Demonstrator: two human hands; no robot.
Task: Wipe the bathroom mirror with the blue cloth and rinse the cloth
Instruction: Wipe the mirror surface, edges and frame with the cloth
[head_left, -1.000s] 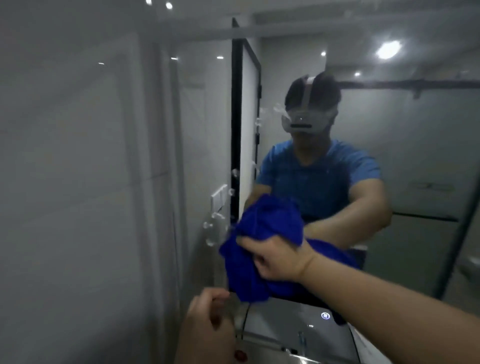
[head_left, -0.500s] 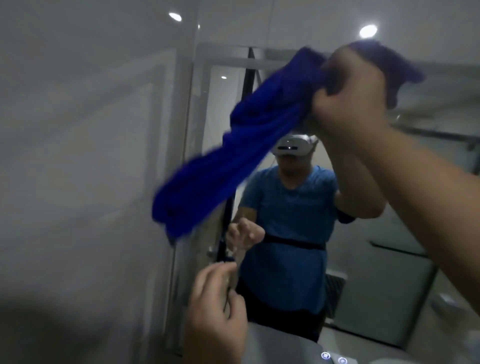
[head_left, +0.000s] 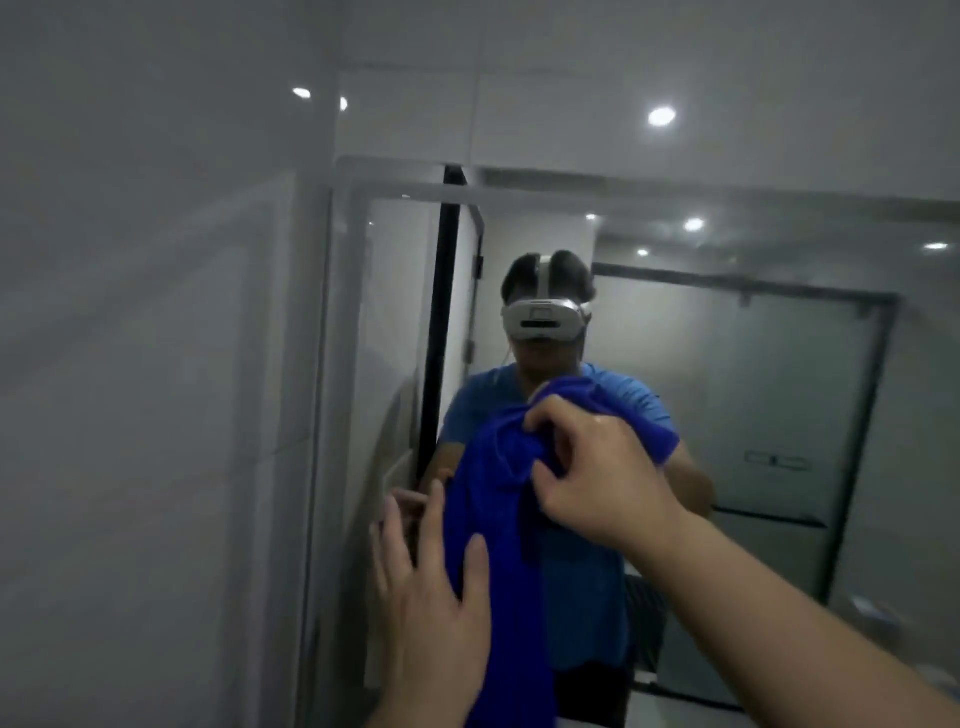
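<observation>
Hands meet at the centre of the frame. The right hand (head_left: 597, 467) reaches in from the lower right, its fingers and thumb curled into a bunched fold of the blue cloth (head_left: 488, 499), which it grips near the cloth's top. The left hand (head_left: 431, 587) rises from the bottom edge with its back to the camera. Its fingers are straight and slightly spread and hold nothing, while the thumb lies over the cloth's left edge.

From the right hand's grip the blue cloth hangs in a long, loose drape down the middle of the frame and runs out at the bottom edge. It hangs in front of the lower left part of the mirror (head_left: 779, 389); whether it touches the glass cannot be told.

The mirror fills the right and centre of the frame, with its top edge crossing the upper third. In it a person in a blue shirt (head_left: 631, 400) stands wearing a white headset (head_left: 543, 317), partly hidden by the cloth and the right hand. Left of the person a black door frame (head_left: 441, 338) stands upright in the reflection, and to the right there is a dark-framed frosted glass panel (head_left: 810, 426). Pale glossy wall tiles (head_left: 130, 364) fill the left of the frame and the strip above the mirror, where a round light spot (head_left: 661, 116) shines.
</observation>
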